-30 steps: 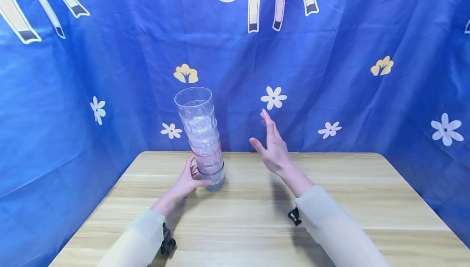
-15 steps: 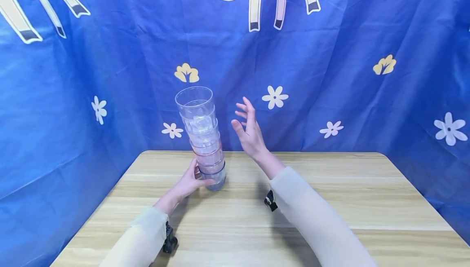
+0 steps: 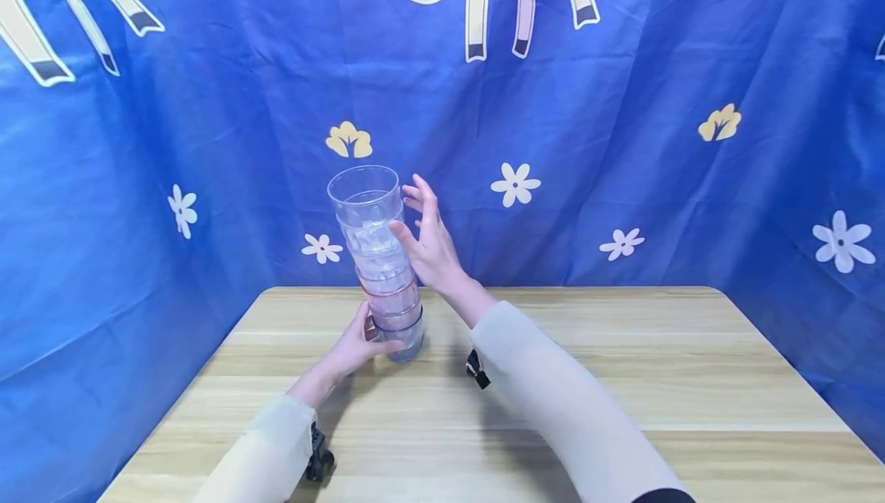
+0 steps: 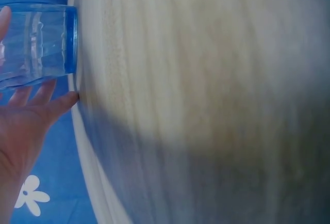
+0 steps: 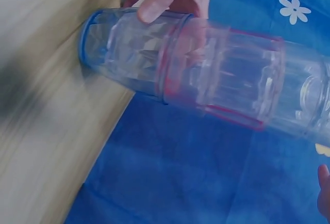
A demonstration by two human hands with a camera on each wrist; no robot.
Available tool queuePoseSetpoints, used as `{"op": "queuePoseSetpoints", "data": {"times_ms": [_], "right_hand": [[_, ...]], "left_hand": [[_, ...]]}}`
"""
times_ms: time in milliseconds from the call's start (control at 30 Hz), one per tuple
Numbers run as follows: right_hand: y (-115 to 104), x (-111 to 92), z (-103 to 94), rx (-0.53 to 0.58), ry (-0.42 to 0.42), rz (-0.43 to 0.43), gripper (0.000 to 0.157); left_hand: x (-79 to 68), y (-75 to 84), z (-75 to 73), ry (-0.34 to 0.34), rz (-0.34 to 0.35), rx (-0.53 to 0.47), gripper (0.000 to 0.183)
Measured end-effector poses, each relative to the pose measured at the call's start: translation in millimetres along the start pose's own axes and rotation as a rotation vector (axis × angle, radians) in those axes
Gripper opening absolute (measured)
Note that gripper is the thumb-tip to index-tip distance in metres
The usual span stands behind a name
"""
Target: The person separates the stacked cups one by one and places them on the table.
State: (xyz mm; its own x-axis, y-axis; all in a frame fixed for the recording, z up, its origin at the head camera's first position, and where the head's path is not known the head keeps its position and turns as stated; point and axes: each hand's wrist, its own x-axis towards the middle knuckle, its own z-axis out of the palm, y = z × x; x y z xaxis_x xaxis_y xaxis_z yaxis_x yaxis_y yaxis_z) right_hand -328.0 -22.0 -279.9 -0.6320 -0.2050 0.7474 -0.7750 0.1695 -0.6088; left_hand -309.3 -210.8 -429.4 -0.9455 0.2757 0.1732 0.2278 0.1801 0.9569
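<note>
A tall stack of nested see-through cups (image 3: 389, 286) stands on the table, leaning to the left at its top. Its bottom cup (image 5: 129, 48) is bluish, a pink cup (image 5: 242, 74) sits above it, and the upper ones look clear. My left hand (image 3: 353, 348) grips the bottom cup from the left, thumb across the front and fingers behind. Beside the upper clear cups is my right hand (image 3: 432, 249), its fingers spread and thumb overlapping the cup's edge in the head view. Whether it touches the cups I cannot tell.
The wooden table (image 3: 622, 380) runs up to a blue patterned curtain (image 3: 442, 127) behind the stack and on both sides. Small black cameras (image 3: 319, 453) hang at both sleeves.
My right hand has moved left, from well away on the right to right beside the upper cups. The left hand and the leaning stack have stayed in place.
</note>
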Motion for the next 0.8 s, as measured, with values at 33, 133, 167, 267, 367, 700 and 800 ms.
{"op": "queuePoseSetpoints", "data": {"times_ms": [33,133,167,267,367,700,800], "right_hand": [[-1,1,1.5,-0.001,0.0,0.001,0.106],[-6,5,5.1,-0.012,-0.007,0.016,0.106],[-7,6,6.2,-0.017,-0.014,0.023,0.106],[-11,8,9.5,-0.043,-0.034,0.039,0.106],[-13,9,12.7,-0.051,-0.043,0.041,0.106],[-14,10,16.8,-0.055,-0.029,0.048,0.092],[-14,11,17.0,-0.065,-0.032,0.048,0.084]], "left_hand": [[0.1,-0.4,0.2,0.001,-0.005,0.001,0.09],[1.1,-1.0,0.3,0.005,-0.016,0.003,0.09],[1.3,-1.2,0.1,0.007,-0.018,0.003,0.09],[1.7,-1.7,-0.2,0.008,-0.02,0.0,0.09],[1.5,-2.2,-0.5,0.0,-0.017,0.005,0.09],[0.8,-1.3,-0.4,-0.006,-0.018,0.019,0.092],[0.8,-0.9,0.4,-0.005,-0.021,0.01,0.092]]}}
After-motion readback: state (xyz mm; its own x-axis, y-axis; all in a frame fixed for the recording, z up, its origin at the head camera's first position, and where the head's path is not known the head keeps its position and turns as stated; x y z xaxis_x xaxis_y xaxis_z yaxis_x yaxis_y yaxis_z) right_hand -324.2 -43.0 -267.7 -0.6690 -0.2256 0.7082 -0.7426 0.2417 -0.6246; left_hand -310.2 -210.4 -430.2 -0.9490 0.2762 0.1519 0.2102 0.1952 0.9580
